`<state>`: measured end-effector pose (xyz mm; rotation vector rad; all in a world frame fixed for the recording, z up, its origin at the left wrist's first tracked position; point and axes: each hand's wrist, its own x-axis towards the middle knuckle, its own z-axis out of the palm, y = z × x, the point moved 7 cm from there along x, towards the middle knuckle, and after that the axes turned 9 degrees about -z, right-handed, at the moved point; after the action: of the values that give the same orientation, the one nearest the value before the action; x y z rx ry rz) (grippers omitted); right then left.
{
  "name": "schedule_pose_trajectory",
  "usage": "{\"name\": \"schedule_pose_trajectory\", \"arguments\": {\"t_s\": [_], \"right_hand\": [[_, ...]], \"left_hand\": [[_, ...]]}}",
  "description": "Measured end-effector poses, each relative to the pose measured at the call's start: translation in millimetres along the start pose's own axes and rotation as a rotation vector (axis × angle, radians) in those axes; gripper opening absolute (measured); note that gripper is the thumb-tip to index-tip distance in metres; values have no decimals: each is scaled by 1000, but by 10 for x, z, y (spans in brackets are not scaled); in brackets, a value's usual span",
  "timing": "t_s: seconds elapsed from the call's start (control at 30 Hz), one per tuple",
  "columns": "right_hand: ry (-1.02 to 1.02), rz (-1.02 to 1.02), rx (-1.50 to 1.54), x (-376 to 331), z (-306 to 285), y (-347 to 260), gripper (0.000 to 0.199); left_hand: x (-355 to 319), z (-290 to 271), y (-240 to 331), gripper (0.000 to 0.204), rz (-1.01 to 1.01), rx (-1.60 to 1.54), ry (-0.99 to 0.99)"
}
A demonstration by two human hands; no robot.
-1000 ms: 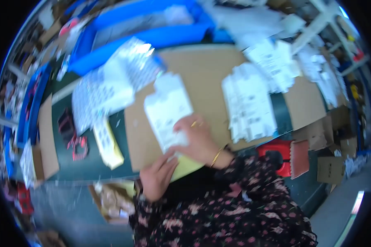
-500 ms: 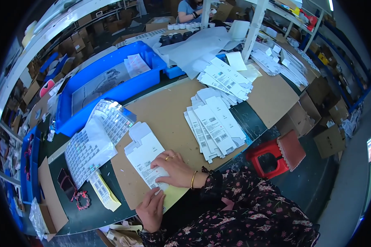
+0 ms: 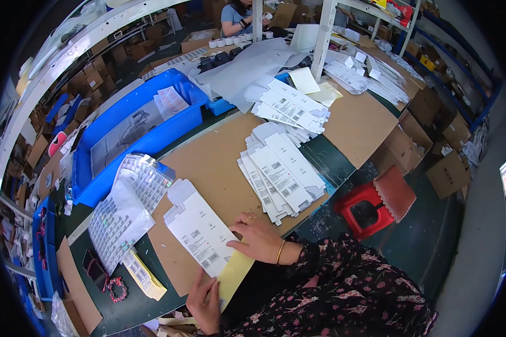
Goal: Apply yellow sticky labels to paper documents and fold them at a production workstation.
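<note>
A flattened white carton (image 3: pixel 195 224) with printed labels lies slantwise on brown cardboard. A pale yellow sheet (image 3: pixel 234 275) sticks out beneath its lower right edge. My right hand (image 3: pixel 260 240), with a ring and a gold bangle, rests at the carton's right edge, thumb and fingers apart. At the carton's near corner, my left hand (image 3: pixel 204 303) lies with its index finger stretched out and its thumb beside the yellow sheet. Neither hand visibly grips anything. Further right is a pile of similar flat cartons (image 3: pixel 284 174).
Sticker sheets (image 3: pixel 121 216) and a yellow-edged label stack (image 3: pixel 144 274) lie left, near a beaded bracelet (image 3: pixel 118 289). A blue bin (image 3: pixel 138 149) stands behind. More flat cartons (image 3: pixel 292 106) lie beyond. A red stool (image 3: pixel 357 210) stands at right; a person (image 3: pixel 237 19) sits across.
My right hand has slid from the carton's printed face to its right edge, uncovering the print. My left hand has shifted slightly down. The whole view has also shifted.
</note>
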<state>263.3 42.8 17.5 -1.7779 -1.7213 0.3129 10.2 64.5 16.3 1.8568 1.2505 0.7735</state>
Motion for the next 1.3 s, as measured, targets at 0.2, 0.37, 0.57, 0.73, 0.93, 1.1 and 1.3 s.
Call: {"name": "schedule_pose_trajectory", "arguments": {"t_s": [0.2,0.37,0.57,0.73,0.93,1.1,1.3], "right_hand": [[136,-103,45,-35,-85,-148,35],[4,133,450,-1,-75,-28,27],[199,230,722,-32,-258,300,22],[406,240,601,-188,-802,630,18],[656,180,-423,-487,-1646,797,19],[577,62,-59,-325,-1419,251,26],[-38,-429,372,-92,-537,-702,38]], "left_hand": [[13,25,-40,14,1,-11,3],[7,23,-62,14,-4,-23,-21],[52,-5,145,14,141,34,-27],[53,-31,90,13,72,-35,-63],[-7,-43,-18,12,-49,-46,-94],[23,-87,76,13,-54,-65,-105],[172,-83,540,19,107,-114,-208]]}}
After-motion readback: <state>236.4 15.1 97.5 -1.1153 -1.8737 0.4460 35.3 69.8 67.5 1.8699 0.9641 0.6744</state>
